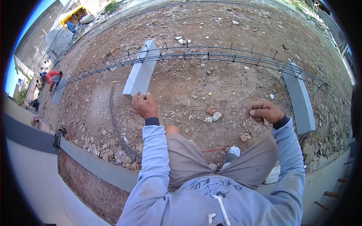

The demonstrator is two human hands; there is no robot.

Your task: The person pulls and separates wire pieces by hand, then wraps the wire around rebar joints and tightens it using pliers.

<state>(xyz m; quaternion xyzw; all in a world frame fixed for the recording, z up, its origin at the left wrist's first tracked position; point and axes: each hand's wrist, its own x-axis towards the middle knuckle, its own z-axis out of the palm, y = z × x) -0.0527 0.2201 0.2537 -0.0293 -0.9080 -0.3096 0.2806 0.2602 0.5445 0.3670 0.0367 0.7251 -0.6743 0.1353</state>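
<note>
A thin wire (188,105) runs across the ground between my two hands. My left hand (145,106) is closed in a pinch on its left part, just by the near end of a grey concrete block (140,77). On the right, my right hand (264,111) has its fingers curled round the other end of the wire. Ahead of both hands, a long rebar cage (208,55) with stirrups rests across the left block and a second grey block (299,98).
Stones (215,116) and rubble lie on the dirt below my hands. A dark curved hose or bar (117,132) is at the left. Behind it runs a low wall (94,156). Far left, a person in red (52,76) bends by the cage's end. A yellow canopy (71,16) stands beyond.
</note>
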